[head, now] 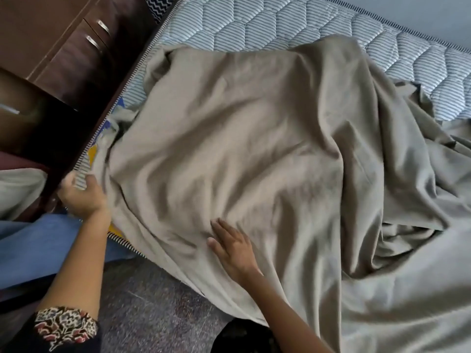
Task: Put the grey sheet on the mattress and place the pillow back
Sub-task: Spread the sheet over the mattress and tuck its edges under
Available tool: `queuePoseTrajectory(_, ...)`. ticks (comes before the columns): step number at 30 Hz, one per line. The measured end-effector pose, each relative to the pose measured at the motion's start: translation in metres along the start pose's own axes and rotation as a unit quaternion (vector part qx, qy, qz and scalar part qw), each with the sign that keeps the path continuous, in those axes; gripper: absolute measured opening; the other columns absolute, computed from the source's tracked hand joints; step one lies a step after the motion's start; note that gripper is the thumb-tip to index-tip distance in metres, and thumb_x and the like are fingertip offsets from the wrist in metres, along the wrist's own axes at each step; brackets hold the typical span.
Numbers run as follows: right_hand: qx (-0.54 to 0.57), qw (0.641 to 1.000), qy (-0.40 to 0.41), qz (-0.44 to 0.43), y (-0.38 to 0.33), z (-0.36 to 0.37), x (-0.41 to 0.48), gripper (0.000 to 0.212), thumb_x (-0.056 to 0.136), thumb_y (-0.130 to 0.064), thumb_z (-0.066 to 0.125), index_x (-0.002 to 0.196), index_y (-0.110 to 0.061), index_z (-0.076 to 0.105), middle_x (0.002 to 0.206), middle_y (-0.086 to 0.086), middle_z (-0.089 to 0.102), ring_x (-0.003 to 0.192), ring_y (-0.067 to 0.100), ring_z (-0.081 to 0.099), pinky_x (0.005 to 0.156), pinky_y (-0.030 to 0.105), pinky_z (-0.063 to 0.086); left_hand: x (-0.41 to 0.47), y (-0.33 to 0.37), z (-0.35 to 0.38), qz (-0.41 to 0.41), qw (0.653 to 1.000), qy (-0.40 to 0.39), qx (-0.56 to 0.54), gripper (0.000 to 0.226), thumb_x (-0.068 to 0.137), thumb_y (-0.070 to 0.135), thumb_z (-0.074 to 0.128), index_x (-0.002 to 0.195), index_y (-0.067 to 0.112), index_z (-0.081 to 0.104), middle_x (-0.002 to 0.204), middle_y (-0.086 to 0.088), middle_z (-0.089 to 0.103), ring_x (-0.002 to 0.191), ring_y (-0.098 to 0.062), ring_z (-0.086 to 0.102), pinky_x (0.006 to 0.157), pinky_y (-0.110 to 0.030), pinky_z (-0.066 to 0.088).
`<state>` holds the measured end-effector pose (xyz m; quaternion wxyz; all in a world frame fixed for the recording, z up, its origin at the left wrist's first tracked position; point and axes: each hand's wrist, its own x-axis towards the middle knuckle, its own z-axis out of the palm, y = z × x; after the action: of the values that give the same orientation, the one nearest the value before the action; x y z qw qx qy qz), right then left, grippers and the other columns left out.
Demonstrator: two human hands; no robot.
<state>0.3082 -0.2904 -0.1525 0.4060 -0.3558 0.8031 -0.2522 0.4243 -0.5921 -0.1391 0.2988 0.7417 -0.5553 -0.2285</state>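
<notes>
Soft, light, crumpled grey-beige cotton sheet is lying over the near corner of the quilted blue-striped mattress. Left hand is gripping the mattress corner edge. Right hand is pressing flat on the sheet, fingers straight. Likely best taken by the hem.

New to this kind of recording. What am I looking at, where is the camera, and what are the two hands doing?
There is no machine here: a person works with bare hands. The single picture comes from a camera worn on their head, looking forward and down. A striped, quilted mattress fills most of the view. A crumpled grey sheet is spread over much of it, and the far part is bare. The left hand grips the mattress's near corner, beside the sheet's bunched edge. The right hand lies flat on the sheet and holds nothing. A dark wooden cabinet stands at the upper left.
</notes>
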Motion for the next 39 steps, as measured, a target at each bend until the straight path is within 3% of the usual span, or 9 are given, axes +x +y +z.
queuePoseTrajectory(4,-0.042,0.984,0.171,0.011,0.025,0.010,-0.029,0.038,0.079,-0.030,0.042,0.100,-0.016,0.070,0.110,0.003,0.068,0.104,0.026,0.063,0.083,0.033,0.054,-0.054,-0.021,-0.012,0.047,0.990,-0.020,0.128,0.048,0.086,0.023,0.052,0.132,0.009,0.051,0.137,-0.021,0.044,0.124,-0.038,0.042,0.100,-0.044,0.033)
queuePoseTrajectory(11,0.024,0.935,0.316,0.157,0.056,0.031,-0.115,0.016,0.077,-0.008,0.049,0.076,-0.010,0.065,0.077,0.000,0.058,0.072,0.024,0.056,0.056,0.020,0.032,-0.196,-0.075,-0.013,0.237,0.910,-0.269,0.207,0.058,0.079,0.004,0.062,0.135,0.006,0.048,0.148,-0.019,0.035,0.133,-0.039,0.036,0.104,-0.055,0.033)
queuePoseTrajectory(15,0.082,0.893,0.348,0.273,0.075,0.038,-0.155,0.016,0.082,0.002,0.058,0.076,-0.011,0.065,0.078,-0.005,0.057,0.079,0.023,0.056,0.059,0.030,0.038,-0.202,-0.109,-0.017,0.261,0.840,-0.330,0.343,0.070,0.093,0.031,0.050,0.152,0.018,0.015,0.160,-0.010,0.005,0.145,-0.036,0.005,0.113,-0.056,0.010)
queuePoseTrajectory(18,0.081,0.878,0.343,0.323,0.098,0.038,-0.184,0.013,0.082,0.003,0.058,0.080,-0.006,0.067,0.083,0.002,0.060,0.086,0.025,0.054,0.064,0.031,0.036,-0.164,-0.119,-0.031,0.185,0.847,-0.302,0.396,0.064,0.099,0.040,0.031,0.152,0.022,0.001,0.160,-0.004,-0.007,0.146,-0.032,-0.002,0.113,-0.057,0.006)
queuePoseTrajectory(25,0.104,0.770,0.483,0.404,0.159,-0.019,-0.223,0.020,0.087,0.003,0.052,0.100,0.003,0.067,0.100,0.022,0.063,0.095,0.039,0.058,0.077,0.039,0.044,-0.181,-0.065,-0.023,0.173,0.938,-0.182,0.240,0.053,0.082,0.000,0.051,0.134,0.008,0.047,0.146,-0.020,0.034,0.136,-0.040,0.027,0.111,-0.062,0.012)
queuePoseTrajectory(27,0.065,0.774,0.470,0.420,0.181,-0.042,-0.226,0.030,0.090,-0.008,0.049,0.116,0.000,0.062,0.118,0.023,0.058,0.108,0.040,0.053,0.087,0.042,0.042,-0.226,-0.040,-0.010,0.297,0.904,-0.242,0.189,0.053,0.080,-0.003,0.053,0.133,0.003,0.049,0.140,-0.023,0.041,0.130,-0.041,0.036,0.105,-0.058,0.027)
queuePoseTrajectory(30,-0.005,0.804,0.347,0.483,0.212,-0.066,-0.228,0.052,0.095,-0.034,0.045,0.144,-0.018,0.037,0.152,0.016,0.028,0.134,0.037,0.030,0.104,0.048,0.031,-0.299,-0.018,0.013,0.480,0.762,-0.391,0.188,0.051,0.081,0.011,0.046,0.131,0.004,0.052,0.133,-0.021,0.051,0.122,-0.040,0.049,0.097,-0.054,0.039)
queuePoseTrajectory(33,0.054,0.812,0.213,0.541,0.235,-0.086,-0.214,0.063,0.095,-0.057,0.032,0.150,-0.037,0.009,0.160,0.004,-0.005,0.145,0.035,0.000,0.111,0.057,0.012,-0.348,-0.017,0.038,0.518,0.639,-0.500,0.272,0.059,0.090,0.035,0.045,0.147,0.021,0.033,0.155,-0.008,0.027,0.142,-0.033,0.025,0.108,-0.059,0.022)
queuePoseTrajectory(39,0.067,0.857,0.160,0.486,0.284,-0.137,-0.188,0.065,0.093,-0.062,0.030,0.150,-0.036,0.013,0.159,0.000,-0.013,0.143,0.035,-0.016,0.113,0.054,-0.005,-0.333,-0.027,0.073,0.415,0.683,-0.447,0.402,0.069,0.095,0.058,0.030,0.152,0.030,0.002,0.159,0.007,-0.012,0.146,-0.024,-0.009,0.114,-0.053,-0.001)
